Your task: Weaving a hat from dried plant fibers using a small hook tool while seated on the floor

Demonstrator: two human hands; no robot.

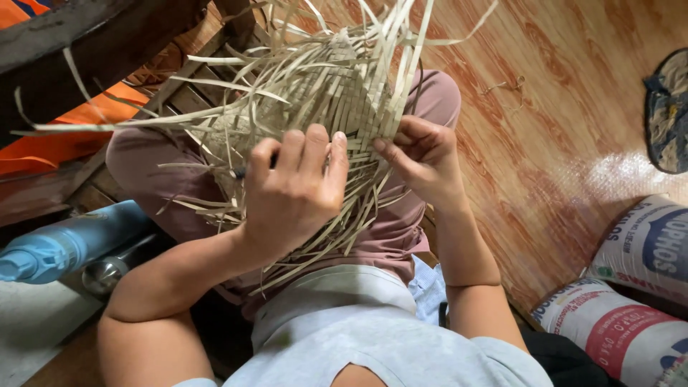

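Head view looks down on a half-woven mat of pale, flat bamboo strips resting on the person's lap, loose ends fanning away from the body. Left hand is closed over its near edge; right hand pinches strips just beside. Glossy wood-patterned floor and printed sacks lie right.

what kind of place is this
Probably a home or small craft workshop, with the person seated low on a wood-patterned floor. Printed sacks lie at one side, and both hands work a half-woven mat of pale strips over the lap.
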